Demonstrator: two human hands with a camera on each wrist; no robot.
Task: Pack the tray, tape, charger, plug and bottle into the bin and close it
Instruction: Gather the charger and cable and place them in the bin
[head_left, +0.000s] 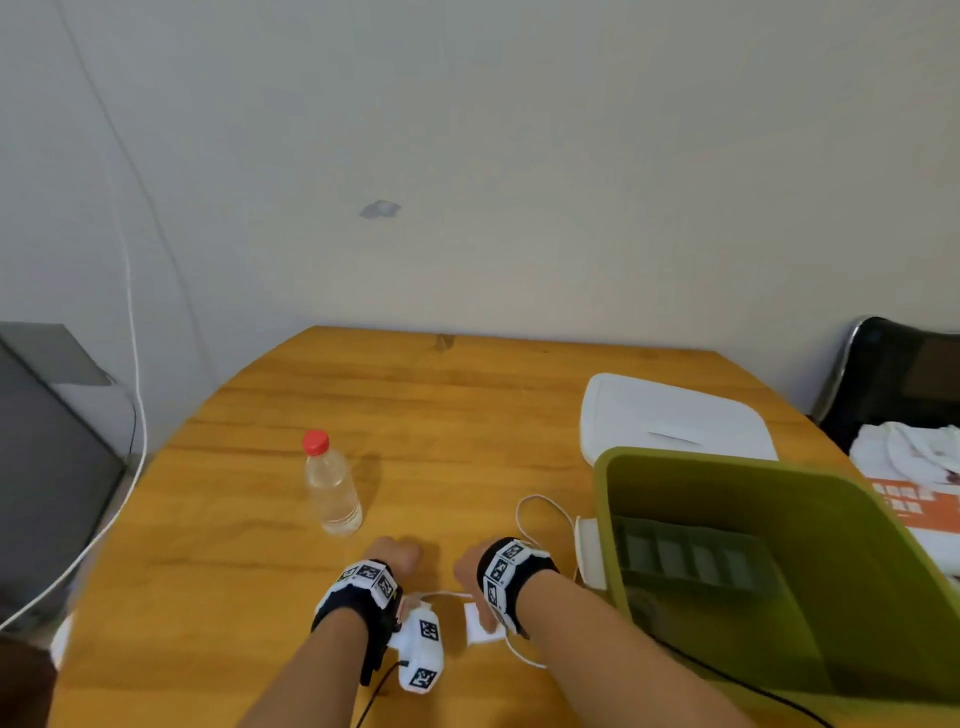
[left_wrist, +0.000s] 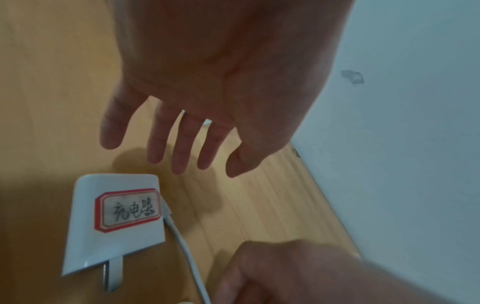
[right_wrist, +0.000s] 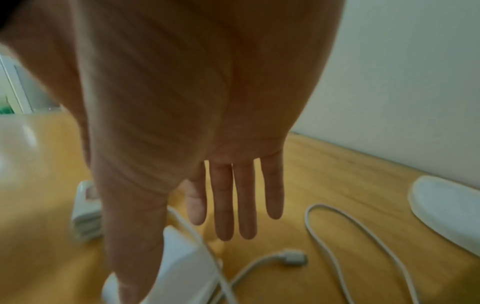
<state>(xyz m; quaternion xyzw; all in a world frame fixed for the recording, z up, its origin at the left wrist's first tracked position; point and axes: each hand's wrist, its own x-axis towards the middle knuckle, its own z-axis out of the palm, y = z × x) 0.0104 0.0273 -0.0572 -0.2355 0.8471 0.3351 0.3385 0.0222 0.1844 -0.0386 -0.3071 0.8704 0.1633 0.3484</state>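
We've got both hands relaxed, holding nothing: left hand (left_wrist: 207, 82) hovers past the labelled charger (left_wrist: 116, 222) on the table (head_left: 467, 405), right hand (right_wrist: 207, 144) above its cable (right_wrist: 337, 236). We should bunch the cable with the brick first, else it'll likely snag the bin (head_left: 810, 613) rim. Bottle (head_left: 332, 488) stands well left.

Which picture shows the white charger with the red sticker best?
The left wrist view: the charger lies close, its red-edged label and prongs sharp. In the right wrist view it is a blurred white block partly behind the thumb. In the head view I cannot pick it out for certain.
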